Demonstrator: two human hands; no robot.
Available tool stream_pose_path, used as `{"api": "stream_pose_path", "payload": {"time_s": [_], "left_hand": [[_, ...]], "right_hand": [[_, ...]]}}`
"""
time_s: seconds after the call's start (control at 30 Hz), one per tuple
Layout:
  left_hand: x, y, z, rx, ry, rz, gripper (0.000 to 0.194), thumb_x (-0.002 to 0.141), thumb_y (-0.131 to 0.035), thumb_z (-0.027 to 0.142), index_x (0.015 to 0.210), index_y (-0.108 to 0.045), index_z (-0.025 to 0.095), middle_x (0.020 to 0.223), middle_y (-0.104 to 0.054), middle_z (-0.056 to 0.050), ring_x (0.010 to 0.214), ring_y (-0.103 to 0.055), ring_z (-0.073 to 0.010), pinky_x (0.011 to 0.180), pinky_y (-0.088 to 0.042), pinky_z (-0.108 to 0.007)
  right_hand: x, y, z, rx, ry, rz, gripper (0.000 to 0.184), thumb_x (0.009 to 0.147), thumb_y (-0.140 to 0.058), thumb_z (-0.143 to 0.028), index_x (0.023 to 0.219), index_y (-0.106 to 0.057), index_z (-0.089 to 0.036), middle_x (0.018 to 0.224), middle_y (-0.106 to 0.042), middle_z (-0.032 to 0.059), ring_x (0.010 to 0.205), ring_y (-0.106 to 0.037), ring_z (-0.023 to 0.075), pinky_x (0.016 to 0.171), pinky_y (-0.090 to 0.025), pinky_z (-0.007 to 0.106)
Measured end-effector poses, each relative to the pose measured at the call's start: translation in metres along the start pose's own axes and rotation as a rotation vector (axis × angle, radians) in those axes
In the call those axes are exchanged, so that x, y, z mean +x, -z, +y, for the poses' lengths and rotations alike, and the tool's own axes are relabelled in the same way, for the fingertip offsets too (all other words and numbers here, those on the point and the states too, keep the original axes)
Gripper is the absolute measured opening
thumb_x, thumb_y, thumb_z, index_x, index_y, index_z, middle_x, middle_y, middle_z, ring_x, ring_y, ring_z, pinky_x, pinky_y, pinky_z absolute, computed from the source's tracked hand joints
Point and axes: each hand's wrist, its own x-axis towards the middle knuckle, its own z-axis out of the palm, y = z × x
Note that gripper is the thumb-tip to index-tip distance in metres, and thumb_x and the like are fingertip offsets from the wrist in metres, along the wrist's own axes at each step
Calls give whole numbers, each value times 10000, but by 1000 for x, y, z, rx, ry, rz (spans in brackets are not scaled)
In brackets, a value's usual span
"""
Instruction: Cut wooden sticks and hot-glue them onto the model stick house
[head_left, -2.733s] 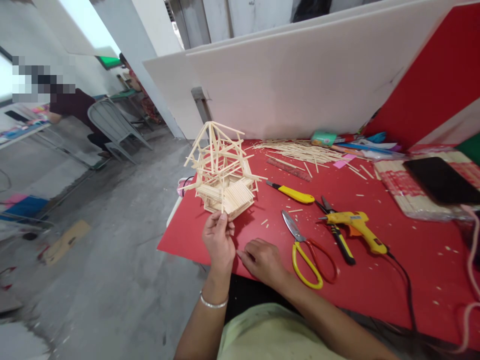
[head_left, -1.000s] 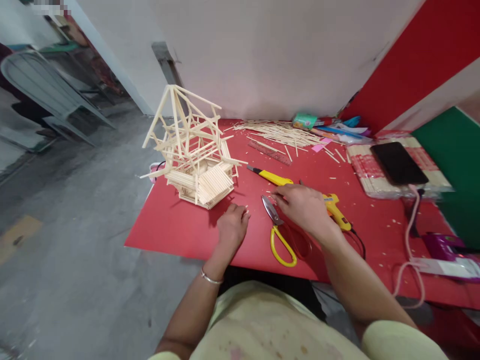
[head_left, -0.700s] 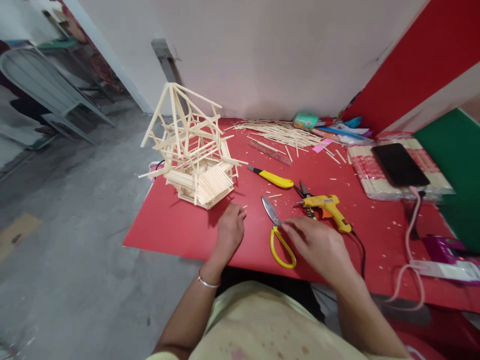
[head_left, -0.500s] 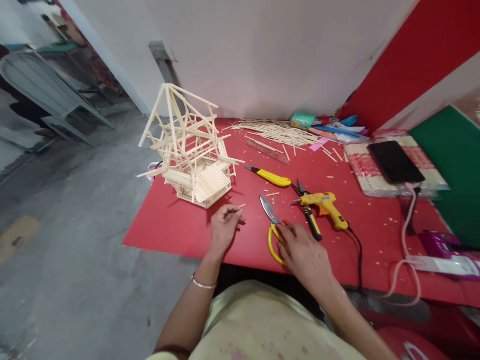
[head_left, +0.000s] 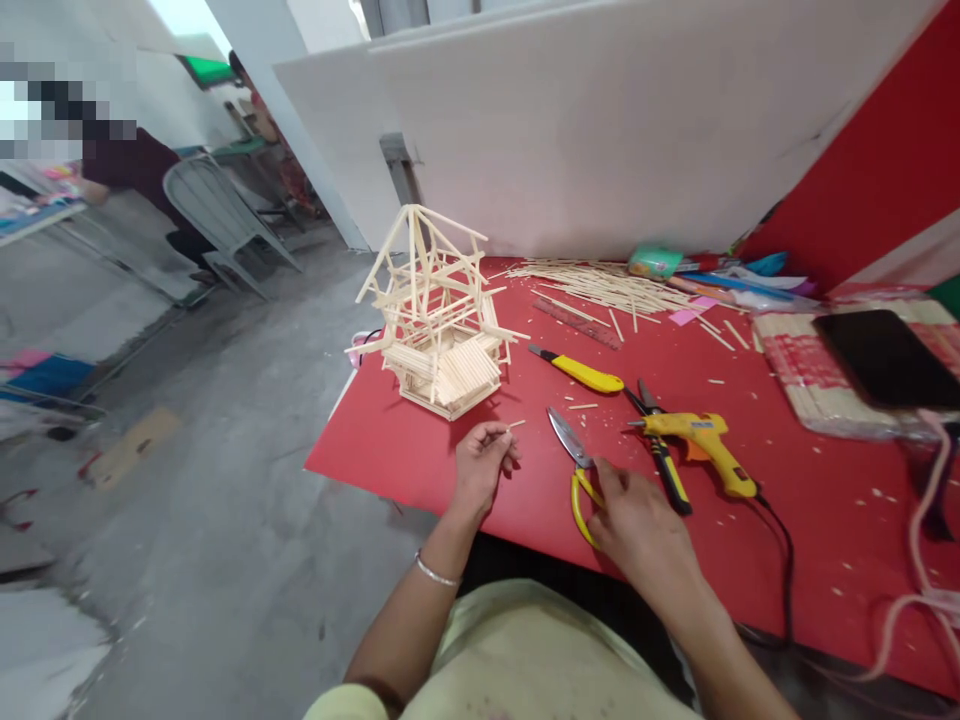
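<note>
A small house of pale wooden sticks stands at the left end of the red table. My left hand rests just in front of it, fingers curled, pinching a short thin stick. My right hand lies over the yellow handles of the scissors, fingers closed around them; the blades point away toward the house.
A yellow utility knife, pliers and a yellow glue gun with its black cord lie right of the scissors. Loose sticks are piled by the white back board. A phone lies on stick packets. A person sits far left.
My right hand came back from the glue gun area and settled on the scissors' handles. My left hand lifted slightly, pinching a stick. The view swung left.
</note>
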Motion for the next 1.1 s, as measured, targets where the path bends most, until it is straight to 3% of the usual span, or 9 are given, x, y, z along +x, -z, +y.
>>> {"api": "stream_pose_path", "payload": {"time_s": [0.1,0.23,0.37,0.5,0.6,0.7,0.83,1.0,1.1], "left_hand": [[1,0,0,22,4,-4,310,776,-735,365,960,-625,141,679,-681,-28,487,-595,-109,428,-422,-199],[2,-2,1,166,22,16,326,760,-744,386,957,-641,147,671,-660,-16,515,-615,-118,434,-431,-193],[4,-3,0,254,-24,24,298,755,-744,377,925,-658,148,671,-631,6,506,-591,-99,467,-457,-195],[8,-2,-6,314,-51,-6,255,769,-724,354,921,-684,153,680,-626,6,506,-556,-100,504,-483,-220],[8,-1,-9,404,-147,-9,170,780,-705,305,886,-721,172,692,-635,-7,534,-540,-114,541,-478,-235],[7,0,-9,506,-314,-6,95,790,-689,244,850,-752,206,784,-684,-47,685,-599,-166,677,-497,-274],[6,1,-6,613,-436,2,126,809,-654,189,865,-757,236,850,-697,-74,824,-621,-221,824,-486,-336],[0,-2,-2,641,-480,30,140,828,-645,210,910,-755,237,989,-678,-103,942,-620,-242,894,-477,-365],[-9,-6,1,481,-370,56,100,799,-719,286,865,-757,221,983,-670,-98,897,-620,-214,795,-506,-314]], "right_hand": [[1,8,-1,13,4,23,443,876,-566,-246,1316,-572,-193,1020,-654,88,921,-613,226,704,-405,279],[10,28,-6,42,2,39,258,973,-484,-322,1100,-686,-224,933,-678,61,864,-601,189,683,-341,280],[31,52,-2,31,-12,40,239,962,-484,-242,862,-698,-211,828,-686,62,859,-574,195,662,-292,301],[61,66,13,-65,40,49,257,926,-456,-150,804,-682,-166,802,-686,110,856,-561,242,668,-294,330],[85,64,15,-73,75,-17,284,907,-430,-116,830,-702,-139,789,-685,148,866,-579,278,653,-319,331],[103,53,5,-47,79,-89,280,887,-443,-102,854,-720,-120,800,-695,171,883,-609,294,664,-367,328],[115,39,-9,-32,60,-111,243,851,-478,-72,859,-721,-81,818,-706,193,872,-637,276,693,-409,321],[101,42,-5,24,42,-67,240,916,-495,-195,870,-714,-110,846,-713,162,889,-651,251,720,-433,302],[77,42,-6,355,22,33,213,935,-525,-289,938,-712,-188,899,-734,63,824,-657,171,727,-461,256]]}}
